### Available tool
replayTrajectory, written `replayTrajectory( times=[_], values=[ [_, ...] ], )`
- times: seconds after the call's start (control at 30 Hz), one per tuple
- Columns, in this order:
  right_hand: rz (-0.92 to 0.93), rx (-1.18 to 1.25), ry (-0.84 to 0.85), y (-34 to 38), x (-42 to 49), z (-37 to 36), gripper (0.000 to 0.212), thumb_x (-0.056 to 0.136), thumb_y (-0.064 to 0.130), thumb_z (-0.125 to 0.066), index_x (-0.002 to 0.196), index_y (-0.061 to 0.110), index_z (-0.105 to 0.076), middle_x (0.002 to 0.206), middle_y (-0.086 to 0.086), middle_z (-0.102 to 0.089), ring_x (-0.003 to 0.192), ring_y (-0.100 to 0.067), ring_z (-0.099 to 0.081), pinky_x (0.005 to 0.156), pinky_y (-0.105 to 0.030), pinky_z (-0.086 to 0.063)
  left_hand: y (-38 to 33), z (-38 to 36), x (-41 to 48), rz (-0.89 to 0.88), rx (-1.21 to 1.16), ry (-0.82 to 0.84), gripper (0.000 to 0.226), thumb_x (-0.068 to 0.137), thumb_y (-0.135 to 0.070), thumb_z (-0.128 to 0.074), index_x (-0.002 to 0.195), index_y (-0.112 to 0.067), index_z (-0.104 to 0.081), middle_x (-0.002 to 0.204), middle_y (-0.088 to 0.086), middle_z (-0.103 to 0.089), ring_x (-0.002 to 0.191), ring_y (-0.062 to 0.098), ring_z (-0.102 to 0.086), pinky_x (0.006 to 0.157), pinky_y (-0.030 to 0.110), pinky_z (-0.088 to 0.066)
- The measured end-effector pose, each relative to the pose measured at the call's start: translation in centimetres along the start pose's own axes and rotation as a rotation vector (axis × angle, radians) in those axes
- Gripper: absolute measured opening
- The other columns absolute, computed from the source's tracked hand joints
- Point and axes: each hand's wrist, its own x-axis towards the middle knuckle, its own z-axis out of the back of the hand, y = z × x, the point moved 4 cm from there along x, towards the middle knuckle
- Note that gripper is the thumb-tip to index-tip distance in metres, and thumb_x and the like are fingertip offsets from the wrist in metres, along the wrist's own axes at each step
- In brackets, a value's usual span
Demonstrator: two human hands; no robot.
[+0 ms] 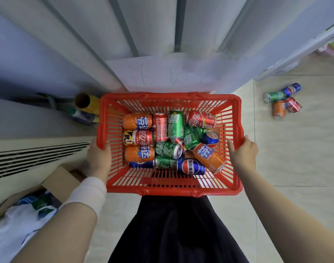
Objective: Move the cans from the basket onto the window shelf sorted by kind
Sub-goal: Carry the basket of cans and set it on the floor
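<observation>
We hold a red slatted plastic basket (236,114) full of round metal cans (168,141).
Our left hand (98,158) and right hand (243,150) each curl around a side rim.

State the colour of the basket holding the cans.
Red, a slatted plastic basket; clearest in the head view.

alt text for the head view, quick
Left hand and right hand grip the side rims of a red basket holding orange, red, green and blue cans. Four loose cans lie on the floor to its right.
</observation>
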Motion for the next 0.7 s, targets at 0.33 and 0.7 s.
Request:
replayTrajectory(
  times=[0.33,0.7],
  values=[
    [-0.285,0.394,0.062,-1.8,1.6,-1.5,0.057,0.085,0.062,-0.047,0.113,0.013,-0.052,0.099,-0.004,-0.064,0.082,-0.022,-0.065,0.074,-0.036,-0.053,0.7,-0.7,1.5,0.073,-0.185,0.051,0.048,0.096,-0.046,-0.038,0.118,-0.005,-0.049,0.095,0.007,-0.057,0.083,0.022,-0.055,0.072,0.033,-0.042],
    [-0.21,0.248,0.141,-0.2,2.2,-0.8,0.057,0.086,0.055,-0.05,0.121,0.01,-0.054,0.112,-0.009,-0.066,0.088,-0.028,-0.066,0.079,-0.04,-0.051,0.4,-0.5,3.0,0.009,-0.082,0.171,0.042,0.092,-0.047,-0.046,0.111,-0.011,-0.06,0.099,0.009,-0.067,0.083,0.024,-0.064,0.071,0.031,-0.048]
  ],
)
